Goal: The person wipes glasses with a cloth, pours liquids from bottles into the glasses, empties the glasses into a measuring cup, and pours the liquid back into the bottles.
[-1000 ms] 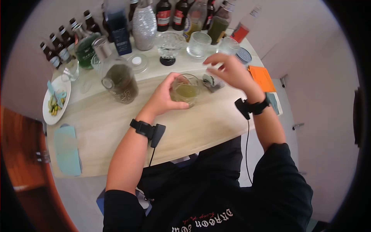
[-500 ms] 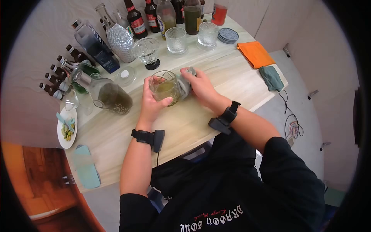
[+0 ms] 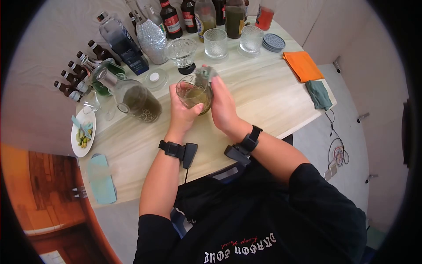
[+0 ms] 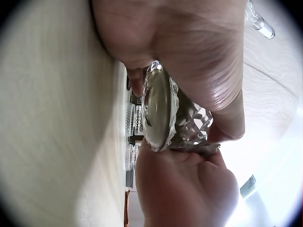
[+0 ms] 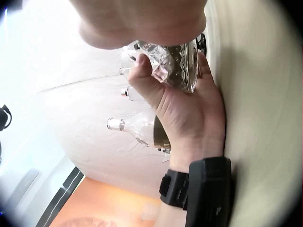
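Note:
My left hand [image 3: 182,110] grips a cut-glass tumbler [image 4: 203,120] from the left, thumb across its near side. Greenish-yellow liquid [image 3: 196,96] stands in the tumbler. In the left wrist view its round base [image 4: 158,111] faces the camera, raised off the tabletop and tilted. On the opposite side, my right hand [image 3: 223,105] holds a crumpled grey-green cloth [image 3: 205,74] against the tumbler's far right rim. The right fingertips are mostly hidden behind cloth and glass. In the right wrist view, the heel of the right hand [image 5: 142,21] covers part of the tumbler.
Left of the hands stands a decanter [image 3: 140,103] of dark liquid. Beyond are a footed glass bowl [image 3: 181,50], two ribbed glasses [image 3: 216,44] and several bottles. An orange cloth [image 3: 303,66] and folded green cloth [image 3: 318,94] lie right; a plate [image 3: 75,147] of food sits left.
My right hand came down from the right and took up the grey-green cloth that lay beside the tumbler. It then brought the cloth up to the rim. The left hand kept its hold.

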`<action>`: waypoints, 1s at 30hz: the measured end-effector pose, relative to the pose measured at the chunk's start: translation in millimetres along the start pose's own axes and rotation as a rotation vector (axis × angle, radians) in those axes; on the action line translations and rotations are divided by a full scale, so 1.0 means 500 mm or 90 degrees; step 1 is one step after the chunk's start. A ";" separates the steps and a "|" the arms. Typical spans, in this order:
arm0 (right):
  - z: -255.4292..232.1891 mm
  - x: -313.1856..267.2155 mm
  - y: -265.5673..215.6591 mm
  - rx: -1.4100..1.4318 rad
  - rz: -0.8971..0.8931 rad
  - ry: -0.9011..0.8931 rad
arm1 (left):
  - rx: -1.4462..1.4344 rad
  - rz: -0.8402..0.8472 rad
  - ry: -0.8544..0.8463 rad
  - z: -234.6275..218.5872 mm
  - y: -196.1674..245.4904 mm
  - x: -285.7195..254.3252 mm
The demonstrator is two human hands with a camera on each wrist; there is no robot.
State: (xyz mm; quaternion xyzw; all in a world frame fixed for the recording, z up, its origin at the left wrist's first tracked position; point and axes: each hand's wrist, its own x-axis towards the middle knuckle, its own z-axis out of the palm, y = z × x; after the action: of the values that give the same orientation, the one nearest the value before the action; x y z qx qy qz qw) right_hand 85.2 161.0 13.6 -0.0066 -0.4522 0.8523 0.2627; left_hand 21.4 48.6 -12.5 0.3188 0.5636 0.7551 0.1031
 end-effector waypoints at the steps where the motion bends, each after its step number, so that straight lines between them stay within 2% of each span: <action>1: -0.007 0.013 0.001 0.000 0.027 -0.023 | -0.011 -0.006 -0.001 0.001 0.002 -0.001; 4: -0.033 0.053 0.020 0.011 0.070 -0.040 | -0.006 -0.011 -0.012 -0.002 0.000 -0.001; 6: -0.060 0.069 0.043 0.089 0.167 -0.086 | 0.010 -0.014 -0.022 -0.002 0.001 0.000; 9: -0.057 0.060 0.043 0.104 0.181 -0.062 | -0.002 -0.024 -0.002 -0.001 0.003 -0.003; 12: -0.033 0.025 0.029 0.102 0.147 0.002 | 0.012 -0.005 0.020 -0.005 -0.005 -0.004; 16: -0.029 -0.019 0.031 0.122 0.135 0.004 | 0.001 0.021 0.056 -0.011 -0.007 -0.001; 18: -0.025 -0.045 0.022 0.052 0.079 0.024 | 0.000 0.023 0.060 -0.012 -0.002 0.000; 22: -0.032 -0.077 -0.015 0.094 0.098 0.021 | -0.010 0.012 0.070 -0.009 0.014 0.004; 24: -0.058 -0.072 -0.045 0.023 0.177 -0.006 | -0.006 0.020 0.074 -0.012 0.020 0.005; 26: -0.082 -0.063 -0.064 -0.035 0.171 -0.026 | -0.015 0.025 0.061 -0.008 0.024 0.005; 28: -0.084 -0.050 -0.090 -0.208 0.093 0.007 | -0.012 0.047 0.053 -0.011 0.017 0.007; 29: -0.090 -0.045 -0.095 -0.351 -0.018 -0.001 | -0.012 0.068 0.039 -0.012 0.022 0.011; 30: -0.091 -0.046 -0.101 -0.343 -0.020 -0.009 | -0.003 0.073 0.043 -0.011 0.028 0.007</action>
State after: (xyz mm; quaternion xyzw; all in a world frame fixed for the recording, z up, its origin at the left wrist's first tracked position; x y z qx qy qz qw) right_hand 138.7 208.2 20.9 -0.0630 -0.6644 0.6972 0.2616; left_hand 18.1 41.2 0.9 0.3248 0.5458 0.7713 0.0410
